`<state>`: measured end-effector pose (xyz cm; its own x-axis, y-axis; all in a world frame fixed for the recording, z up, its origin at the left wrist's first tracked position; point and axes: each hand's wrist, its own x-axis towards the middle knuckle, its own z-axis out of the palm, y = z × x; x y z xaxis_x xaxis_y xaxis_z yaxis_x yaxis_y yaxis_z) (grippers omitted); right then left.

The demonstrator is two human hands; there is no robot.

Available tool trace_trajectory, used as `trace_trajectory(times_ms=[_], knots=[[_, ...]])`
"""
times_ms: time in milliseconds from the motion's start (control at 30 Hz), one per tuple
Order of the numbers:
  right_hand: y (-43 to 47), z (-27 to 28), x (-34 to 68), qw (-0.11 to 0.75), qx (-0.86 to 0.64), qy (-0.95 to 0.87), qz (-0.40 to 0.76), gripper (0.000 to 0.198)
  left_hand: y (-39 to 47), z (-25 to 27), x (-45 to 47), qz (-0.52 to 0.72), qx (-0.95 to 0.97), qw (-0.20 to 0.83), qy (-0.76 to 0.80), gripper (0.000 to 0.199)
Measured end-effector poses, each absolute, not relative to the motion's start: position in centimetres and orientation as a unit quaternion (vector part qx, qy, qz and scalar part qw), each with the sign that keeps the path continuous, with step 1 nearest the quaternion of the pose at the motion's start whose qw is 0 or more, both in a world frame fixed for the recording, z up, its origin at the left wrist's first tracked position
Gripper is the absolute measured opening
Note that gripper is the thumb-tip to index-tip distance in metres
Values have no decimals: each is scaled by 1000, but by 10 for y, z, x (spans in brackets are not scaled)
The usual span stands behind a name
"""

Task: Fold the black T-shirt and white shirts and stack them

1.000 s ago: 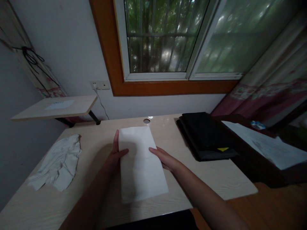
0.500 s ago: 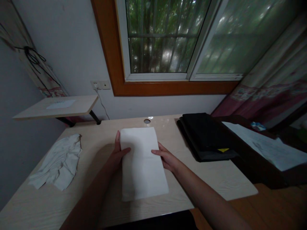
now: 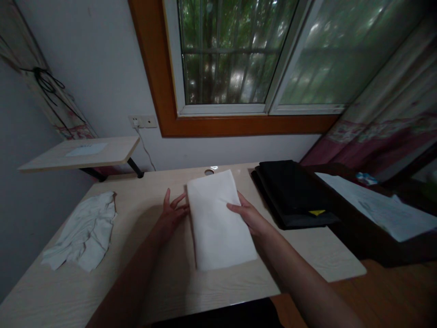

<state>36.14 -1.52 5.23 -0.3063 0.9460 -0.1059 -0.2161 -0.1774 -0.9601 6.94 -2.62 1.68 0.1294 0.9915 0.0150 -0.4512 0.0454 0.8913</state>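
Observation:
A flat white rectangle (image 3: 220,228) with soft edges, which looks like a folded white cloth, is tilted over the middle of the table. My right hand (image 3: 251,214) grips its right edge, the thumb lying on top and the fingers mostly hidden beneath. A small dimple shows in the surface near that thumb. At the opposite edge, my left hand (image 3: 172,212) has its fingers spread. Its fingertips are close to the cloth's left side; whether they touch it I cannot tell.
A crumpled white cloth (image 3: 83,230) lies on the left of the light wooden table (image 3: 136,296). Behind it stands a raised shelf (image 3: 118,155) bearing a paper. Black folded items (image 3: 290,191) are stacked at the right, beside a dark surface with a pale sheet (image 3: 375,205).
The white folded cloth has shifted right and turned slightly, its near edge farther from me. My left hand has let go and spread its fingers; my right hand moved right with the cloth.

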Motion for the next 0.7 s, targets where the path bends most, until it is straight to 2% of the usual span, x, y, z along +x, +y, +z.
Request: trace_trajectory(times_ms=[267,433,533,633,700], knots=[[19,133,449,480,-492,-502,525,66,-26,15,68,566,402,640,329,105],[41,179,504,465,-572,-486,470,58,-25,13,66,556,403,648,329,106],[53,193,529,451,-616,-474,440,52,-25,12,64,553,407,647,330,104],[64,198,546,439,-648,-460,419,57,-25,10,64,552,411,645,331,99],[70,197,552,458,-669,-461,360,54,-26,9,63,550,413,644,335,95]])
